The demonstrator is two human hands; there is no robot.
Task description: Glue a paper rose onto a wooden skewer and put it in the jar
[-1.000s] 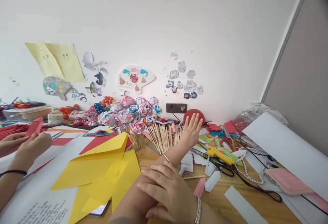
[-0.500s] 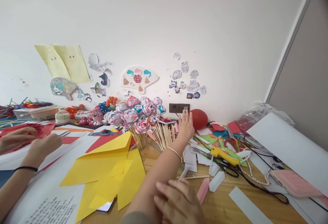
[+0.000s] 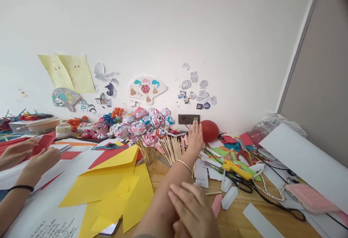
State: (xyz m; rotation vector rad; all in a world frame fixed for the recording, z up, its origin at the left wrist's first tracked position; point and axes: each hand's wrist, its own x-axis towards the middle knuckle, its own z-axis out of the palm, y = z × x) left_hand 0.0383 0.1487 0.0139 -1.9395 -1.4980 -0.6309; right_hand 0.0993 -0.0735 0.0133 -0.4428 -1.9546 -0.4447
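My left hand point(image 3: 195, 136) reaches away from me over the table, its fingers stretched upward and holding nothing. It appears just in front of the red balloon point(image 3: 210, 131) and the dark wall socket point(image 3: 183, 119); contact with either cannot be made out. A thin bracelet point(image 3: 185, 166) circles that wrist. Across my left forearm lies my right hand point(image 3: 194, 209), fingers extended and nothing visible in them. Just left of the outstretched hand stand a bundle of wooden sticks point(image 3: 171, 149) and a bunch of paper flowers point(image 3: 138, 127).
Yellow paper point(image 3: 108, 187) partly covers a phone point(image 3: 111, 228). At right lie a yellow glue gun point(image 3: 237, 169), black-handled scissors point(image 3: 241, 183), a bead string point(image 3: 268, 191) and paper scraps. Another person's hands point(image 3: 40, 163) hold red paper point(image 3: 45, 142) at left.
My view has shifted slightly, so the wall items sit lower. My right hand stays on my left forearm, and my left hand remains outstretched. The other person's hands have raised the red paper.
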